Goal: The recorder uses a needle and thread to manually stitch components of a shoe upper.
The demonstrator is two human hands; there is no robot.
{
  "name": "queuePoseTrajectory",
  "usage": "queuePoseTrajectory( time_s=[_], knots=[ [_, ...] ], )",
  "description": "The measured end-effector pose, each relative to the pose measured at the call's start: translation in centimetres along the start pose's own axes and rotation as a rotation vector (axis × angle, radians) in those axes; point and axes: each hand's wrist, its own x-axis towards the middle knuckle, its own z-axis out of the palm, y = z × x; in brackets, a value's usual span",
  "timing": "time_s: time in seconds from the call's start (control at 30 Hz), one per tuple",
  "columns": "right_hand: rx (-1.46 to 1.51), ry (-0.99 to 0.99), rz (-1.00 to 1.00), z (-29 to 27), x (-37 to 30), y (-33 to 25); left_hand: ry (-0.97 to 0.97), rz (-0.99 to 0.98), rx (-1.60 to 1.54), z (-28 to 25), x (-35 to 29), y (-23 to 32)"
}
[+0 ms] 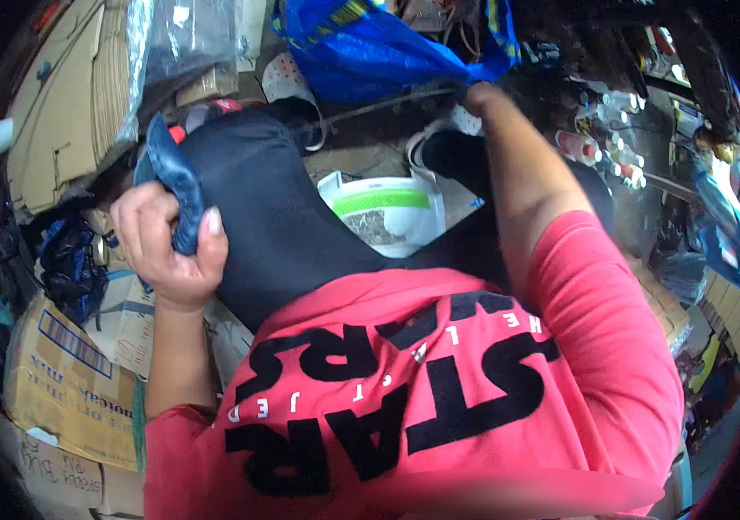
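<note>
Dark blue, slightly shiny material forms the strip (181, 178), seen at 9 to 10 o'clock and gripped by the left hand (162, 243). The fingers of this hand are curled around the strip's lower part, with the thumb upright along its near-centre side; the upper part stands free above the grip, bent over and overlapping the view of the left knee.

The right hand (482, 95), at 1 o'clock, is at the lower edge of the blue bag (370, 54), which fills 12 o'clock. Its fingers are blurred and in shadow; whether they are wide, narrow or closed on the bag cannot be told.

Centre: the wearer sits or squats in a red shirt (370, 303) and black trousers (253, 186), knees apart. Between the legs, just above centre, lies a white object (426, 227) with a green band; its kind is unclear. Pale perforated clogs show at 11 o'clock (283, 80) and 1 o'clock (465, 120).

Surroundings: a stack of cardboard (66, 113) stands at 10 o'clock, with clear plastic (183, 39) beside it toward 11. At 8 o'clock is a yellow-brown box (71, 390). Bottles (580, 149), several with red contents or markings, cluster at 2 o'clock.
</note>
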Motion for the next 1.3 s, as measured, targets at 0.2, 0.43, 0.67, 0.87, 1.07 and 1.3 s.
queuePoseTrajectory(
  time_s=[0.2, 0.43, 0.67, 0.87, 1.07, 1.3],
  knots=[
    [0.417, 0.063, 0.145, 5.1, 6.9, -0.1, -0.066, -0.099, 0.072, -0.3, -0.2, -1.0],
    [0.590, 0.008, 0.204, 7.9, 10.3, -0.9, -0.201, -0.167, 0.167, -1.0, -0.6, -1.6],
    [0.708, -0.017, 0.227, 9.3, 11.8, -1.5, -0.250, -0.177, 0.222, -0.7, 0.6, -1.1],
    [0.765, -0.031, 0.217, 8.6, 11.8, -1.9, -0.232, -0.166, 0.229, -0.4, 0.9, -0.5],
    [0.805, -0.044, 0.213, 8.5, 11.5, -2.4, -0.193, -0.141, 0.248, -0.2, 1.4, -0.3],
    [0.862, -0.064, 0.219, 9.1, 11.1, -2.7, -0.200, -0.132, 0.205, -0.1, 1.7, -0.4]
  ],
)
